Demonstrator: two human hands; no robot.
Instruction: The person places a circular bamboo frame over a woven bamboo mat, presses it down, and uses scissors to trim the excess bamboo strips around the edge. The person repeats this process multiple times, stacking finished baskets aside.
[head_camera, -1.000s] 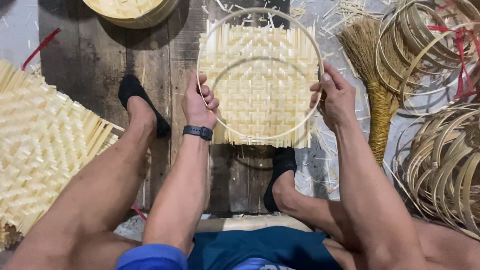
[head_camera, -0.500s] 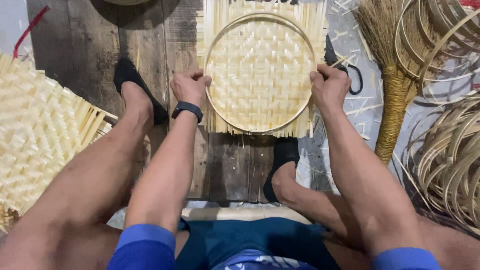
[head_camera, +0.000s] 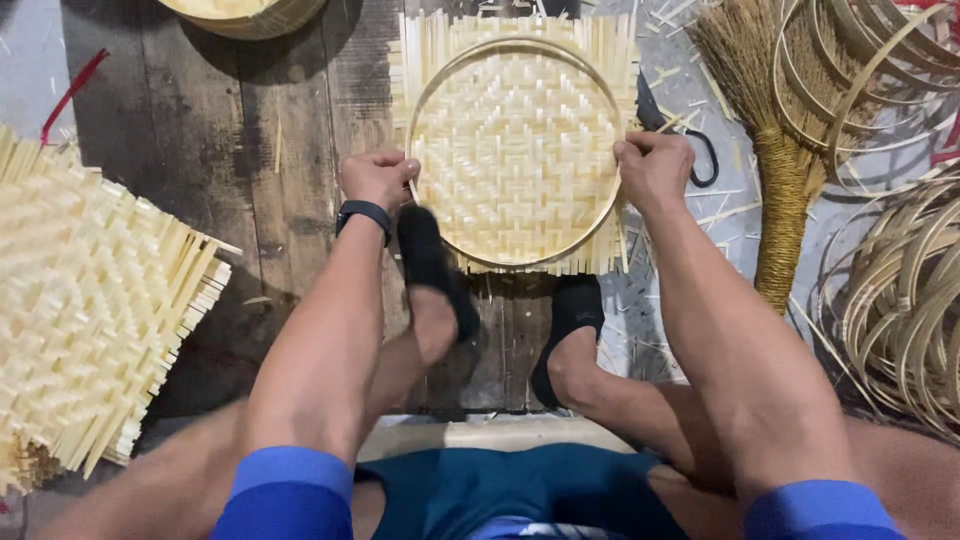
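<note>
Left foot (head_camera: 428, 265) moved inward; dark plank floor (head_camera: 240, 150), bamboo scraps (head_camera: 690, 110).

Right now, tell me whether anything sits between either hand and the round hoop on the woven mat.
Nothing visible does. The left hand and right hand already grip the hoop at opposite sides, pressed onto the woven mat. The left foot is beside the near rim, not between.

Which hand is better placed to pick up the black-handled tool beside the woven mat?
Right. The right hand grips the hoop on the mat's right edge, and the tool lies just beyond its knuckles. The left hand holds the opposite rim, with the whole mat between.
</note>
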